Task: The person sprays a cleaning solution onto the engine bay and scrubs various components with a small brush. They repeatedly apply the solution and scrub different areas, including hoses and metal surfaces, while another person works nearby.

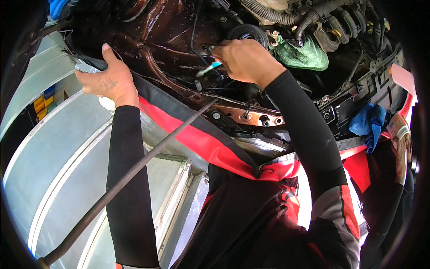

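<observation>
I lean over a car's open engine bay [179, 54]. My right hand [244, 60] is closed on a small tool with a light blue handle [208, 68], its tip pointing down into the bay next to a round black strut mount [247, 32]. My left hand [107, 78] rests on the edge of the bay at the left, fingers curled over a grey part [86, 67]. Both forearms wear long black sleeves.
A thin prop rod [134, 170] runs diagonally from lower left up to the bay edge. A green rag [304, 56] lies among black hoses [277, 15], and a blue rag [368, 123] sits at right. Another person's gloved hand [401, 134] shows at the far right.
</observation>
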Demonstrator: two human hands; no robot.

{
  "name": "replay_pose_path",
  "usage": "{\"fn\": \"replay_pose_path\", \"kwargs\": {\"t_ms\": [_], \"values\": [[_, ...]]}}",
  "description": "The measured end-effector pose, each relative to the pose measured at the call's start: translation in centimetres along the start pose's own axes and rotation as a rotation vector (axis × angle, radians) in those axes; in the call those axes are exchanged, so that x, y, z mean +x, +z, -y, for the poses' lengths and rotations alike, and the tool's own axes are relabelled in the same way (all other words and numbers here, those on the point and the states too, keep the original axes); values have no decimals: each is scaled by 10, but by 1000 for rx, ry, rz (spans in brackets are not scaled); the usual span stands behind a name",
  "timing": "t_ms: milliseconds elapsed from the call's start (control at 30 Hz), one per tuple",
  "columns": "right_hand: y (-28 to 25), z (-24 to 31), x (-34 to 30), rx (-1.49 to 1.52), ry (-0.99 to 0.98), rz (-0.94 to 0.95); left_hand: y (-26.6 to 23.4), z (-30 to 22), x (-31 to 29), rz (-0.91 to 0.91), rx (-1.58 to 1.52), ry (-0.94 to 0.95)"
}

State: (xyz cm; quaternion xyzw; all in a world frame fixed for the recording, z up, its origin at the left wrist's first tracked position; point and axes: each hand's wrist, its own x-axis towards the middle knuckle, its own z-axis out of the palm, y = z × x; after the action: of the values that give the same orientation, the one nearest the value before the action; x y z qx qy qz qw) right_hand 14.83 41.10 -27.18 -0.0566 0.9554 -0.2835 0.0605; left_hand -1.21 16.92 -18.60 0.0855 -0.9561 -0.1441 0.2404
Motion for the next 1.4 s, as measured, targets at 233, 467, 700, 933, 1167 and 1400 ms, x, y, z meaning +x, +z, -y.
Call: {"fn": "replay_pose_path", "kwargs": {"t_ms": [233,467,700,933,1167,1400], "values": [[-4,-5,-1,-136,-51,140,0,-1,-1,6,-28,-5],[11,4,-4,49,-140,47,0,0,0,10,-35,-12],[5,4,-3,-11,-238,-46,0,-1,-1,7,-53,-13],[-1,16,-6,34,-54,78,-1,-1,0,-11,-26,-2],[4,24,-13,55,56,102,3,2,1,-27,-27,29],[6,35,-11,62,172,148,2,2,2,3,-13,10]]}}
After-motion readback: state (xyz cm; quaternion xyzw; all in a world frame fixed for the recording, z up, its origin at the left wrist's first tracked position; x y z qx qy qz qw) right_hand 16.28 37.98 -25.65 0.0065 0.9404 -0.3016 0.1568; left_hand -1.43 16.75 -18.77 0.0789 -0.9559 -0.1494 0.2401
